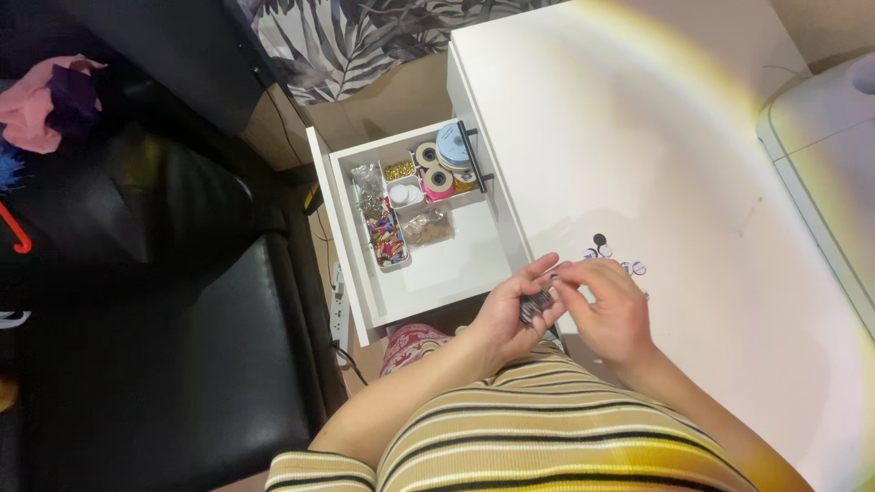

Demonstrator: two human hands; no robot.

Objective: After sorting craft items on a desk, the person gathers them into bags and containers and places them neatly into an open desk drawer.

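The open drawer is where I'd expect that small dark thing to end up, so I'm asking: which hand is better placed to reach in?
Probably the left hand: it cradles the small dark thing and lies on the open drawer side. The right hand only pinches it from over the white desk.

The person wears a short-sleeved top in pale yellow-cream, crossed by horizontal stripes of dark brown and tan; the stripes run in thin and broader bands across the chest and round the short sleeve's hem; both forearms are bare below the sleeves; the left hand (512,312) and the right hand (609,308) carry no gloves, and no rings or watch can be made out.
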